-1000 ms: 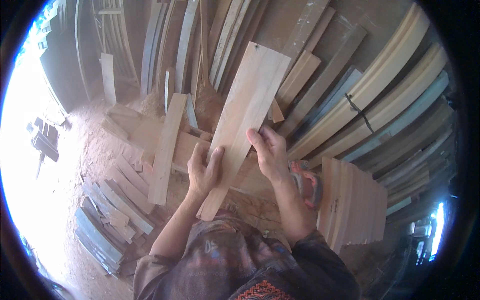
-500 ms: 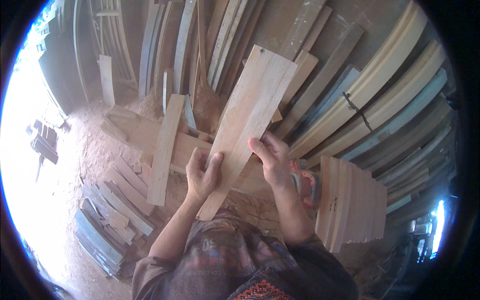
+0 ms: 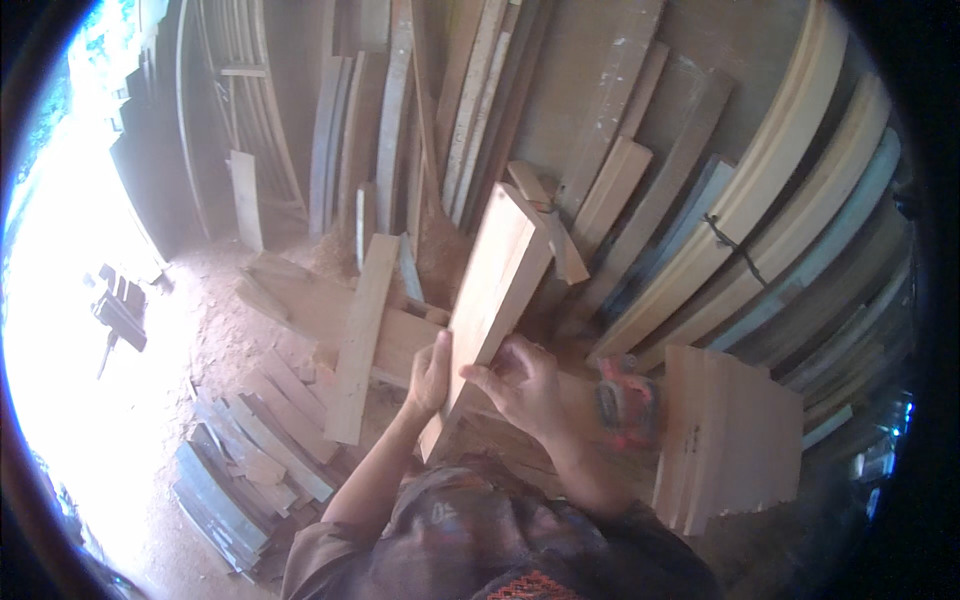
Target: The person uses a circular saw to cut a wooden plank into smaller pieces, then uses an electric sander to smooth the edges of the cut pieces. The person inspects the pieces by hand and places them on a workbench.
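A pale wooden board [image 3: 495, 275] is held up in front of me, tilted so that one face and a long edge show. My left hand [image 3: 431, 375] grips its left side near the lower end, thumb upward along the board. On the opposite edge, my right hand [image 3: 515, 385] holds it with the thumb on the face and the fingers curled behind. Below and beyond the board lies a wooden bench [image 3: 400, 345], with another board [image 3: 362, 340] laid across it. Right of my right hand sits a red and dark power tool [image 3: 628, 400], slightly blurred.
A stack of boards [image 3: 730, 435] stands at the right. Scrap pieces [image 3: 250, 455] lie on the dusty floor [image 3: 205, 330] at left. Many long planks [image 3: 395, 120] lean against the back wall, and bundled timber strips [image 3: 735, 200] curve along the right.
The board has turned from showing its broad face to showing its edge as well, and its top end is lower. Both hands still hold it. The whole view has shifted slightly.
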### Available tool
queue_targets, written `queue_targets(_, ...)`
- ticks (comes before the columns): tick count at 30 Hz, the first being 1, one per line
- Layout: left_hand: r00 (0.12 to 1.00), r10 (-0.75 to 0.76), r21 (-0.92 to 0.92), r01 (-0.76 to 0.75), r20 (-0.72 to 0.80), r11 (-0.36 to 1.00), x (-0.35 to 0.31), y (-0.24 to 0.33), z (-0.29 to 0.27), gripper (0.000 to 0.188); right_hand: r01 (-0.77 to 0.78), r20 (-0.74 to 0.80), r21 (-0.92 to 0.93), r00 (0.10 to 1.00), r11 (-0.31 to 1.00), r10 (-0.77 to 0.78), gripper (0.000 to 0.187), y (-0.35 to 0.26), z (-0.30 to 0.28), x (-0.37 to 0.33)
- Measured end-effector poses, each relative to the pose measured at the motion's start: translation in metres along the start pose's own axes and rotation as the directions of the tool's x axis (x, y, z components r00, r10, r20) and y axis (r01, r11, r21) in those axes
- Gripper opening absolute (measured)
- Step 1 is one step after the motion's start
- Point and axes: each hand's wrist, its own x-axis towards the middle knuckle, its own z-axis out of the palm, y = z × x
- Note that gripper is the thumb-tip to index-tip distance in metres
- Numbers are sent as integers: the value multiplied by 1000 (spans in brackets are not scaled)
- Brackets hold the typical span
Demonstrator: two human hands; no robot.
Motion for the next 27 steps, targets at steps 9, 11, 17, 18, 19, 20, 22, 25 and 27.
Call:
queue_targets(9,988,61,179,-35,-140,983,-20,-26,-21,59,53,136,36,989,998,-57,29,30,6,-28)
queue_targets(11,967,70,202,-20,-246,979,-30,-20,-21,53,6,148,73,989,997,-16,28,38,-5,-31)
queue_targets(17,934,47,381,98,-354,919,-27,3,-10,46,-205,86,244,978,948,189,30,83,-17,-18)
queue_targets(18,917,66,271,47,-392,961,-18,8,-7,44,-151,77,200,987,968,138,31,95,-17,-17)
queue_targets(19,853,227,277,-102,-470,956,-8,15,-5,42,-206,134,149,973,967,186,33,107,-20,-15)
queue_targets(20,839,259,355,-85,-478,931,-6,27,-13,44,-207,186,114,965,972,184,35,117,-24,-21)
queue_targets(22,786,78,198,57,-613,978,-1,52,-26,49,-229,295,43,933,972,207,39,128,-37,-46)
queue_targets(25,678,77,166,68,-731,984,-13,72,-37,59,-316,477,-112,815,942,330,46,134,-53,-77)
queue_targets(27,620,60,87,14,-782,996,-13,74,-49,65,-468,564,-69,710,881,421,50,135,-56,-88)
